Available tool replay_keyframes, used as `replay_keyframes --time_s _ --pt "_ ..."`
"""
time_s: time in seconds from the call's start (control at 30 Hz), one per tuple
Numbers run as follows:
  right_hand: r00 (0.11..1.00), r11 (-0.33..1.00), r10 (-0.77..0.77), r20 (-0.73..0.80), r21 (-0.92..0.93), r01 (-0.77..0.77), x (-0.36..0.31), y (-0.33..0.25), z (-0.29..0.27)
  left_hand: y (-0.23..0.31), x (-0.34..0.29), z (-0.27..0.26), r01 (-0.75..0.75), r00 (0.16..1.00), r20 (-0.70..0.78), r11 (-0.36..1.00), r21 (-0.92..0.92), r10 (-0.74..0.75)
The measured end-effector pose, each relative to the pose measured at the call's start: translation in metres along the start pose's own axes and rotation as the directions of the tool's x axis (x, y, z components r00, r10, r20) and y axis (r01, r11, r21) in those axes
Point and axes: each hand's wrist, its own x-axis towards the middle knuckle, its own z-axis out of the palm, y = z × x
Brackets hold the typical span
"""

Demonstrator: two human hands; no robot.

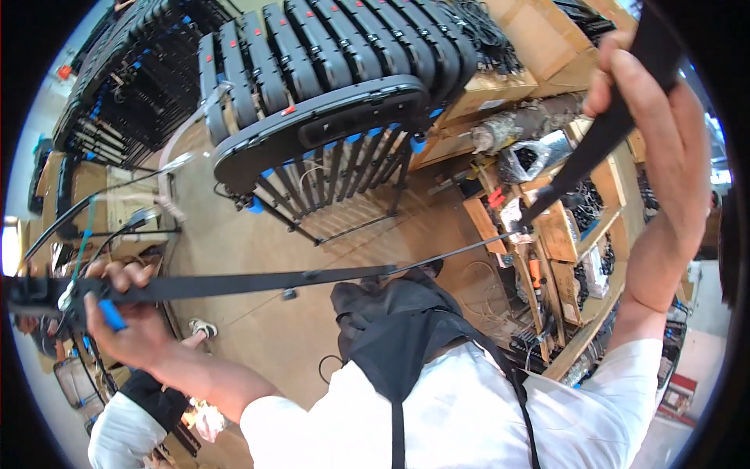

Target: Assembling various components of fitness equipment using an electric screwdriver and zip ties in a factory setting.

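My left hand [133,320] is closed round one end of a long flat black bar [234,286], beside a dark fitting with wires. Next to its fingers is a small blue piece [112,314]. High on the right, my right hand [664,117] grips a second black bar [590,152], which slants down toward the middle. A thin dark rod or cable [453,252] spans the gap between the two bars' inner ends; I cannot tell how it joins them. Both bars are held up above the floor, in front of my dark apron [414,344].
Ahead stands a rack of long black rounded panels [320,121] with blue-tipped legs. On the right is a wooden shelf [617,234] with parts and an orange-handled tool [535,273]. Cardboard boxes [547,39] lie behind it. Another person in white [129,430] is at lower left.
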Motion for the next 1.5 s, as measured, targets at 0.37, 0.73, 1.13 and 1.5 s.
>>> replay_keyframes --time_s 0.37,0.73,1.13,1.5 --pt "0.956 0.988 -0.089 0.28 -0.1 0.121 -0.025 0.148 0.112 -0.072 -0.009 -0.05 0.081 0.994 -0.102 0.794 0.602 -0.023" --pt "0.939 0.968 0.247 0.238 -0.006 -0.252 -0.166 0.432 0.348 -0.311 -0.076 -0.117 0.334 0.942 -0.261 0.628 0.703 -0.21" --pt "0.724 0.707 0.667 0.174 0.157 -0.69 -0.174 0.473 0.426 -0.344 -0.05 -0.084 0.339 0.941 -0.218 0.679 0.651 -0.26" --pt "0.887 0.745 0.441 0.14 0.493 -0.449 -0.084 0.371 0.357 -0.356 -0.012 -0.091 0.486 0.873 -0.33 0.695 0.53 -0.359"
